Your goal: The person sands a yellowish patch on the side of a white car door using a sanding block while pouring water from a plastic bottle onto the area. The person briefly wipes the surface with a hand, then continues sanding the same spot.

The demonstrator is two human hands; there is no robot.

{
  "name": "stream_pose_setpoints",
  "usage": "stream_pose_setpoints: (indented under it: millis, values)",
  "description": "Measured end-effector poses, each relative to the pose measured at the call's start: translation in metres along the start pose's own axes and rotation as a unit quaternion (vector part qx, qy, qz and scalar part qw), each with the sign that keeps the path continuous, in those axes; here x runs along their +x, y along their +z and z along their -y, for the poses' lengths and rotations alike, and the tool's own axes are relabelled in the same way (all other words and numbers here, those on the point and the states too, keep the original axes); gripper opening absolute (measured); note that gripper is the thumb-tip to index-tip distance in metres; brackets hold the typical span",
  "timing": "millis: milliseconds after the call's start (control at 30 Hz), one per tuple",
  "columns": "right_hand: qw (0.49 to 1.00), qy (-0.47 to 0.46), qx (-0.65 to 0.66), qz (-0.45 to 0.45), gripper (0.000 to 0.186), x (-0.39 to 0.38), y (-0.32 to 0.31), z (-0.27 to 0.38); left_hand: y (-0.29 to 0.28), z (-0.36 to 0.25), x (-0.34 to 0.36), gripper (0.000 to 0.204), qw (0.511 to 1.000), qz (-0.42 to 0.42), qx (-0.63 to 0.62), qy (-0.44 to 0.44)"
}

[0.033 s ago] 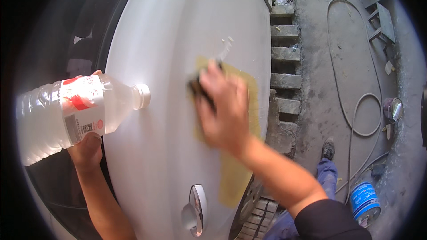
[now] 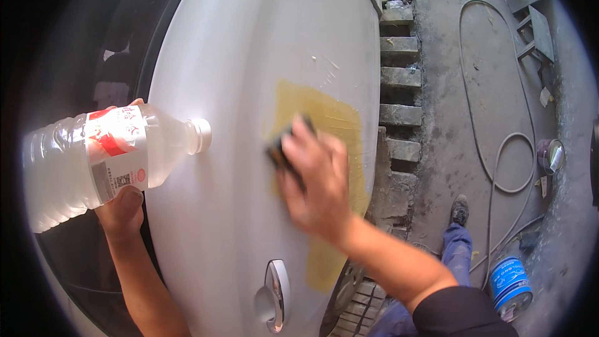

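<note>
My left hand is closed round a clear plastic bottle with a white and red label. It lies on its side in front of the car window, its neck pointing right over the door, and cloudy liquid shows inside. My right hand grips a dark sanding block, slightly blurred, against the silver-white car door. Under and around that hand spreads a yellow filler patch, partly hidden by the fingers and forearm. Whitish wet streaks mark the paint just above the patch.
Below the patch sits a chrome door handle. Along the right of the car runs a slatted concrete grating. A looped hose, a blue can, a smaller tin and a small stool are on the floor.
My right hand and the sanding block have moved down a little, uncovering the upper part of the yellow patch. Liquid streaks above it look different. My left hand holds the bottle in place.
</note>
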State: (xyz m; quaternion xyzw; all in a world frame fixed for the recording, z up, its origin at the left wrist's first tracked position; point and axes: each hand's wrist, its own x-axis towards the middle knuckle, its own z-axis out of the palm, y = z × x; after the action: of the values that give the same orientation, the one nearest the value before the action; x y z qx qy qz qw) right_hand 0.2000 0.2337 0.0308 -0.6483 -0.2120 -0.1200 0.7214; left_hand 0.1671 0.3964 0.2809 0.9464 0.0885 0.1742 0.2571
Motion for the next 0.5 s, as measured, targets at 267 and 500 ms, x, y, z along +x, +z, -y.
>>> stream_pose_setpoints:
  millis: [267,500]
  values:
    - [0.995,0.038,-0.083,-0.030,0.040,0.095,0.007,-0.041,0.013,0.003,0.001,0.099,1.000,-0.010,-0.024,0.004]
    - [0.999,-0.006,-0.020,0.031,0.050,-0.003,-0.014,0.022,-0.004,0.002,-0.005,0.097,0.999,0.013,-0.034,-0.007]
